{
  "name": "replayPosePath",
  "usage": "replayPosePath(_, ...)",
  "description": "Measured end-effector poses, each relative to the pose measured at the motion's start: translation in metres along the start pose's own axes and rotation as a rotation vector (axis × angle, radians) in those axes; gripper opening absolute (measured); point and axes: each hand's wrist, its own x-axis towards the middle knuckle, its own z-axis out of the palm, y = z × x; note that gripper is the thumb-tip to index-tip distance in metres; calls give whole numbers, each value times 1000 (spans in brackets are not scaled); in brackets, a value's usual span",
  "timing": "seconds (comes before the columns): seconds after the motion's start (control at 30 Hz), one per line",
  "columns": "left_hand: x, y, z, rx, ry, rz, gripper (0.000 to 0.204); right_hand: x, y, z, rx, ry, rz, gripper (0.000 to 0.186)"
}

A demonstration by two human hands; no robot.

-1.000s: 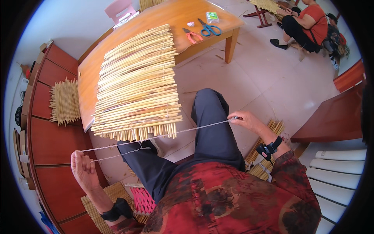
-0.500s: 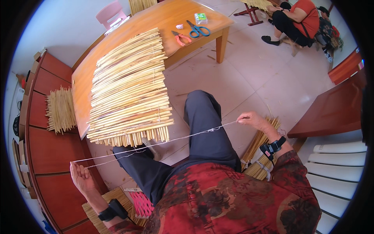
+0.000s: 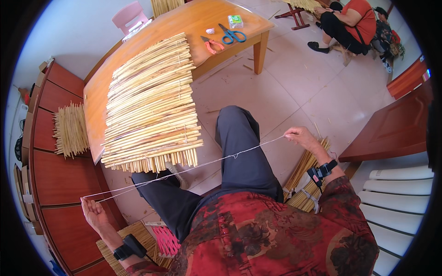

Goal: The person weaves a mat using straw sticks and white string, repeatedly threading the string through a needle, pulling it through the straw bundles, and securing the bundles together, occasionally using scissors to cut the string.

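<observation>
A thin whitish string (image 3: pixel 209 162) is stretched across my lap between both hands. My left hand (image 3: pixel 95 214), low at the left, is closed on its looped end, where two strands part from the fingertips. Out to the right, my right hand (image 3: pixel 300 136) pinches the other end, a little higher. The strands run together toward the right, with a small loose kink above my thigh. Just beyond the string, a mat of straw-coloured stalks (image 3: pixel 149 101), tied across in rows, lies on the wooden table (image 3: pixel 216 16) and overhangs its near edge.
Blue-handled scissors (image 3: pixel 231 34), red-handled pliers (image 3: pixel 212 45) and a small clear box (image 3: pixel 235 21) lie on the table. Bundled stalks (image 3: pixel 304 175) stand right of my legs. Red cabinets (image 3: pixel 62 177) line the left. A person in orange (image 3: pixel 359 20) crouches at the far right.
Both hands have moved slightly apart, the left a little lower and outward, the right up and outward. The string's strands lie closer together toward the right.
</observation>
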Motion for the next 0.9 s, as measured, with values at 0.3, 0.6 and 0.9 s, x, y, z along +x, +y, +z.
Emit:
replayPosePath(0.3,5,8,16,-12,50,99,16,-6,19,-16,-9,39,-16,15)
replayPosePath(0.6,8,12,5,-21,14,96,15,-13,19,-13,-301,178,-56,16)
replayPosePath(0.9,-22,7,47,56,-100,128,15,-14,33,-35,-782,553,-263,12)
